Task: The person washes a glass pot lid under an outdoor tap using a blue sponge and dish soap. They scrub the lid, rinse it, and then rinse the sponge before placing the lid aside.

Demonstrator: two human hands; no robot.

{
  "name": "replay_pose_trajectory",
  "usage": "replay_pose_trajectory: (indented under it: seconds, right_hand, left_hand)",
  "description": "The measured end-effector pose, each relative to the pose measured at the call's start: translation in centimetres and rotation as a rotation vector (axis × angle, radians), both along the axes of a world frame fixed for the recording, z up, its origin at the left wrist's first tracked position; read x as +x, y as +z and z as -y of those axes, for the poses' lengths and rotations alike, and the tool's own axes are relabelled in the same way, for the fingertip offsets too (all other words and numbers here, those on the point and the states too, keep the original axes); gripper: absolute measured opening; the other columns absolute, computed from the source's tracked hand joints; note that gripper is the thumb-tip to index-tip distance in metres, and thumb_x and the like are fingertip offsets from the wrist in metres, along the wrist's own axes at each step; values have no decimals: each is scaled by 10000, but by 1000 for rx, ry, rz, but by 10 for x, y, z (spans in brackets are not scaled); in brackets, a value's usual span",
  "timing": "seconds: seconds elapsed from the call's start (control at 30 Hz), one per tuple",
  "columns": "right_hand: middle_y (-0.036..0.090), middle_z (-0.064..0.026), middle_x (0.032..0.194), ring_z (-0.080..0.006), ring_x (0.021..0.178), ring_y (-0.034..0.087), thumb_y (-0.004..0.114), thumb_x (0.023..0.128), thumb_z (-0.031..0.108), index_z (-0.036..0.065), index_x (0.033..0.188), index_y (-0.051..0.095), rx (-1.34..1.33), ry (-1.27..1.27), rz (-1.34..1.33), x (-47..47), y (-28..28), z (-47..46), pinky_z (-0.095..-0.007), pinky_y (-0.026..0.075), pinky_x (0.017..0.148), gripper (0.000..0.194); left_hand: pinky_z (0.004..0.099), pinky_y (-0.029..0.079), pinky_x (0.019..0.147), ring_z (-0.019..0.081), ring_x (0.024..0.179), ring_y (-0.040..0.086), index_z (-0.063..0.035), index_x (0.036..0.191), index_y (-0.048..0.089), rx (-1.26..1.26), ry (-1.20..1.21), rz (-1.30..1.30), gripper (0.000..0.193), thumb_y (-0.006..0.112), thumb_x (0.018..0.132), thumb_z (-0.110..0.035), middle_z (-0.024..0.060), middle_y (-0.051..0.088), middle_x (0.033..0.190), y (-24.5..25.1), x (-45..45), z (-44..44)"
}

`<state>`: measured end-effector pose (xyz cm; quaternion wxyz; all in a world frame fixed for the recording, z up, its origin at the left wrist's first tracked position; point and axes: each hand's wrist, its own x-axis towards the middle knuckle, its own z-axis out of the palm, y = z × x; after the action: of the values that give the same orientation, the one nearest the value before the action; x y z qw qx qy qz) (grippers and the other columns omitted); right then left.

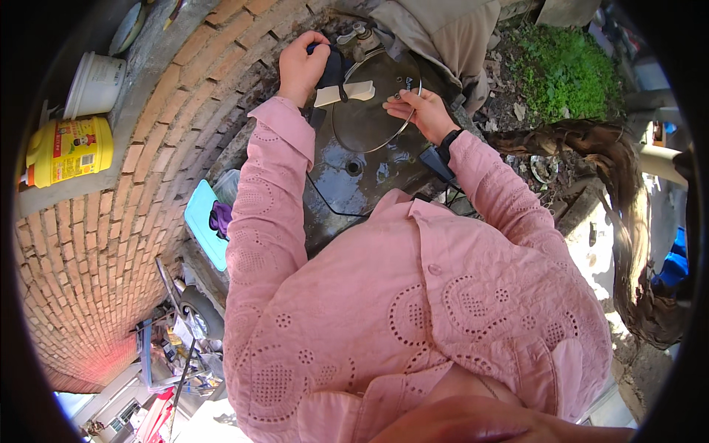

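A round glass pan lid (363, 124) with a metal rim stands tilted over a wet stone sink (332, 191). My right hand (424, 111) grips its right edge, fingers at the small hole fitting. At the upper left, my left hand (303, 63) pinches a dark cloth (332, 69). A cream-coloured flat handle or brush (357, 92) with a dark loop lies across the lid's left part, just below the cloth; whether the hand holds it too is unclear. Behind the lid is a metal tap (363, 37). The sink's drain hole (354, 166) shows below the lid.
A brick wall (160, 127) runs along the left, with a yellow jug (69, 150) and a white bucket (95, 84) on its ledge. A light-blue plastic lid (204, 221) bears a purple cloth (220, 219). Beige fabric (443, 27) hangs behind; a twisted trunk (626, 183) stands right.
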<state>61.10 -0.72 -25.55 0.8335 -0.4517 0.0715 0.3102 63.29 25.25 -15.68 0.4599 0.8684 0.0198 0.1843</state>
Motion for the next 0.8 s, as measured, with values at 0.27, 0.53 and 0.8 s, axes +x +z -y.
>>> replay_pose_trajectory:
  seconds: [0.27,0.53,0.8]
  right_hand:
    - [677,-200,983,-275,902,706,622,939,144,-71,1020,584,-87,57,104,35,-10,-25,-343,596,814,233]
    - [678,-149,955,-233,827,701,584,932,77,-68,1051,605,-141,113,147,49,-10,-58,-333,604,763,189]
    - [681,-87,930,-172,783,676,590,918,72,-19,1044,650,-123,110,89,42,-34,-56,-298,570,701,166]
  left_hand:
    - [304,482,601,155,632,610,-35,847,679,29,-179,17,327,734,851,-358,77,655,700,28,15,48]
    - [306,504,707,162,747,627,-34,887,667,-103,11,27,278,747,860,-299,75,682,818,-9,-14,53]
    - [355,363,1062,258,1255,480,-3,1419,383,-786,-160,-235,622,657,920,-253,176,497,1371,-84,-31,53]
